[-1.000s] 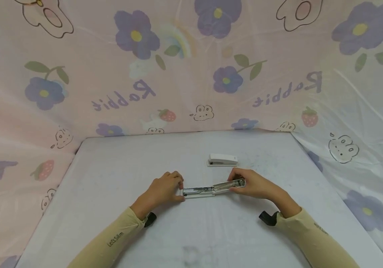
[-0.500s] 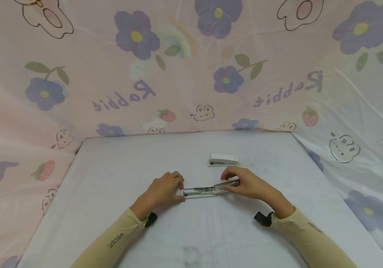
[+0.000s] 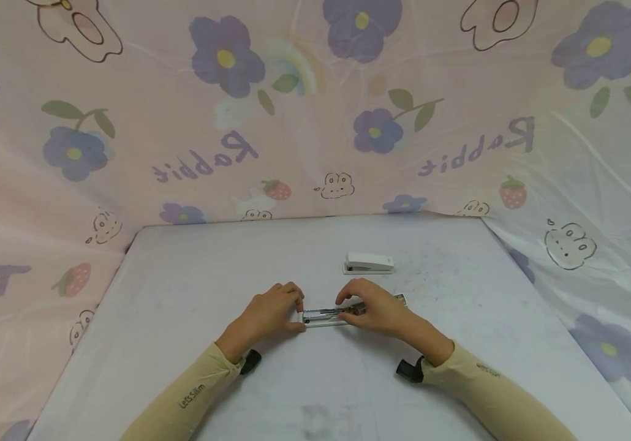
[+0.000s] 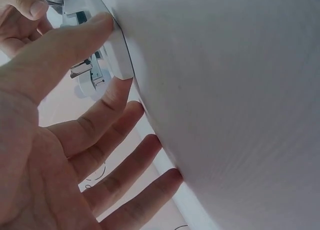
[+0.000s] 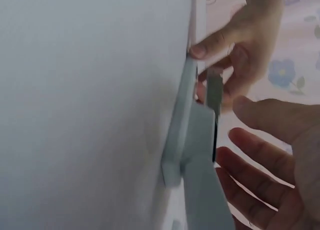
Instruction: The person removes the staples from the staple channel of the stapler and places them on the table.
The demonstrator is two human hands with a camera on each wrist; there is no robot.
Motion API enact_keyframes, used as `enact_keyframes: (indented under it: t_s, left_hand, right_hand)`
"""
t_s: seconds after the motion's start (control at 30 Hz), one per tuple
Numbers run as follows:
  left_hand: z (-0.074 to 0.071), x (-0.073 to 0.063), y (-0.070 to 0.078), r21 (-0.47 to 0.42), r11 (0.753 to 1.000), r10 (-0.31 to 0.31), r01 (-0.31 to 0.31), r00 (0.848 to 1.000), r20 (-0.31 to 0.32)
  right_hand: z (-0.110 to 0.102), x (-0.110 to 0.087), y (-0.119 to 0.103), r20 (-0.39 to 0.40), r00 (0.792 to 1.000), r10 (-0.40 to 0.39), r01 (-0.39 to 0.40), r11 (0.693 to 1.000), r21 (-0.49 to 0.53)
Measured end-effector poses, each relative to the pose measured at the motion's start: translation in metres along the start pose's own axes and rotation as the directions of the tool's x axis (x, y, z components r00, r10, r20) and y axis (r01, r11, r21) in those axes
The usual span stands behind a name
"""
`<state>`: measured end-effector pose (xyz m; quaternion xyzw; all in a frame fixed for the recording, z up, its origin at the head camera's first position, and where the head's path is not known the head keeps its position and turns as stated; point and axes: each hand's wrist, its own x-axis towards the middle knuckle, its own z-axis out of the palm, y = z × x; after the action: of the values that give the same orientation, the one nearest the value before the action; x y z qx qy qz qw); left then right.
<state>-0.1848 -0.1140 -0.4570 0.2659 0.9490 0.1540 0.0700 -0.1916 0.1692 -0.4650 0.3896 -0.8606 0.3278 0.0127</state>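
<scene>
A white stapler [image 3: 322,315] lies folded wide open on the table, its metal staple rail bared. My left hand [image 3: 271,311] pinches the left end of its base between thumb and index finger; the left wrist view shows the other fingertips [image 4: 172,176] resting on the table. Over the middle of the stapler is my right hand [image 3: 378,311], thumb and fingers apart and slightly bent by the rail. In the right wrist view the stapler's cover [image 5: 200,135] passes beside those fingers [image 5: 250,155]; contact is unclear. The right hand hides the hinge area in the head view.
A second white stapler [image 3: 369,263], closed, stands on the table just behind the hands. The white table [image 3: 211,257] meets a patterned curtain [image 3: 304,122] at its back and sides. Dark wrist straps [image 3: 410,370] show at both cuffs.
My right hand has let go of the raised cover's far end and slid left along the stapler to its middle. The left hand holds its place.
</scene>
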Motion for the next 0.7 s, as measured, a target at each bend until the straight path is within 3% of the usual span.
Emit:
enact_keyframes:
  t_s: [0.27,0.47,0.7]
  left_hand:
    - [-0.001,0.0,0.002,0.013,1.0,0.011,-0.011,1.0,-0.014]
    - [0.0,0.0,0.001,0.004,1.0,0.011,-0.011,1.0,-0.013]
    - [0.003,0.0,-0.001,0.002,1.0,0.005,-0.005,1.0,-0.013]
  right_hand:
    - [0.015,0.008,-0.008,0.063,0.998,-0.005,0.007,0.999,-0.041]
    - [0.019,0.01,-0.009,0.066,0.998,-0.024,0.03,0.996,-0.081]
    - [0.02,0.011,-0.013,0.099,0.995,-0.019,0.022,0.999,-0.037]
